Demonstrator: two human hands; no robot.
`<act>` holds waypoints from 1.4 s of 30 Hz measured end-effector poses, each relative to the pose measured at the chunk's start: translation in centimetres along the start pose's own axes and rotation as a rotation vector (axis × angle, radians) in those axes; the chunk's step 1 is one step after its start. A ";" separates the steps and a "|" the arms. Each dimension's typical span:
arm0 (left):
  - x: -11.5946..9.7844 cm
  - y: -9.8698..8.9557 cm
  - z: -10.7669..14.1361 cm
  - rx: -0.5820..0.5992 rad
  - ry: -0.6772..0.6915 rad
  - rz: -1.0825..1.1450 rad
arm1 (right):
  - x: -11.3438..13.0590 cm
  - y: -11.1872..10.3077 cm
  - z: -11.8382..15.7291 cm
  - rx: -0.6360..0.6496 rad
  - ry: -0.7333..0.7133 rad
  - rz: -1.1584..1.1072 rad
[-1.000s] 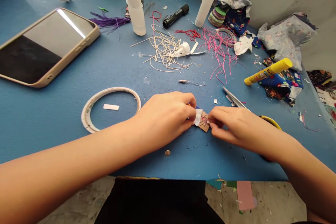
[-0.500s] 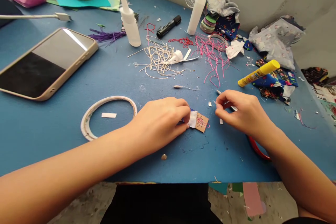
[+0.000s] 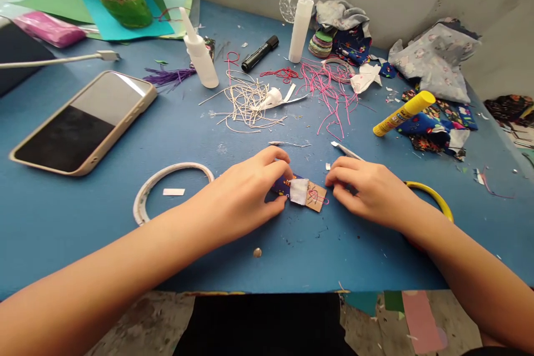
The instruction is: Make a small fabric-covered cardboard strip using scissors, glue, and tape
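A small cardboard piece point(image 3: 316, 198) lies on the table, with red-pink thread stitched in a pattern on its right part. Dark blue patterned fabric covers its left part, and a white patch point(image 3: 299, 191) sits between the two. My left hand point(image 3: 250, 189) pinches the fabric end between thumb and fingers. Just right of the cardboard, my right hand point(image 3: 367, 192) has bent fingers, thumb apart from them, with nothing visible between. What look like scissors lie partly hidden under this hand; their blade point(image 3: 349, 151) shows above it and a yellow handle point(image 3: 434, 196) to its right.
A tape ring point(image 3: 139, 200) and white strip point(image 3: 173, 192) lie left, near a phone point(image 3: 83, 122). Beyond are a glue bottle point(image 3: 201, 61), cream strings point(image 3: 246, 100), pink strings point(image 3: 327, 89), a marker point(image 3: 260, 53), a yellow glue stick point(image 3: 404, 113) and fabric scraps point(image 3: 436, 58).
My right hand has come closer to the cardboard piece, and the blade and yellow handle now show more. My left fingers have shifted left off the white patch, uncovering more fabric. The view has tilted slightly.
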State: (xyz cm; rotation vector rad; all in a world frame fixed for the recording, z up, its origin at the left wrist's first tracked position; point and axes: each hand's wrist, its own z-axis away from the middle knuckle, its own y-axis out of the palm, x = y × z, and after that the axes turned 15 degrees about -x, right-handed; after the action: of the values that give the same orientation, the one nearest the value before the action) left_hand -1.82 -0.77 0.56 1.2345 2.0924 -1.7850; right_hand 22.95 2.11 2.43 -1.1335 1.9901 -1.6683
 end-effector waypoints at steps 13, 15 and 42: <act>0.6 0.0 -0.5 0.038 0.181 0.001 | 2.0 0.1 0.8 0.150 -0.029 -0.372; 0.6 0.1 -0.6 0.032 0.170 -0.013 | 2.0 0.5 0.7 0.037 -0.010 -0.353; 0.8 1.7 -0.7 -0.027 0.276 0.134 | 0.5 1.3 0.9 -0.083 -0.351 -0.161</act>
State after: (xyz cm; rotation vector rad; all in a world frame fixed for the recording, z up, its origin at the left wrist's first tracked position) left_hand -1.04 0.18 -1.01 1.6530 2.1010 -1.6029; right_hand 22.72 1.16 1.07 -1.5325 1.7977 -1.3500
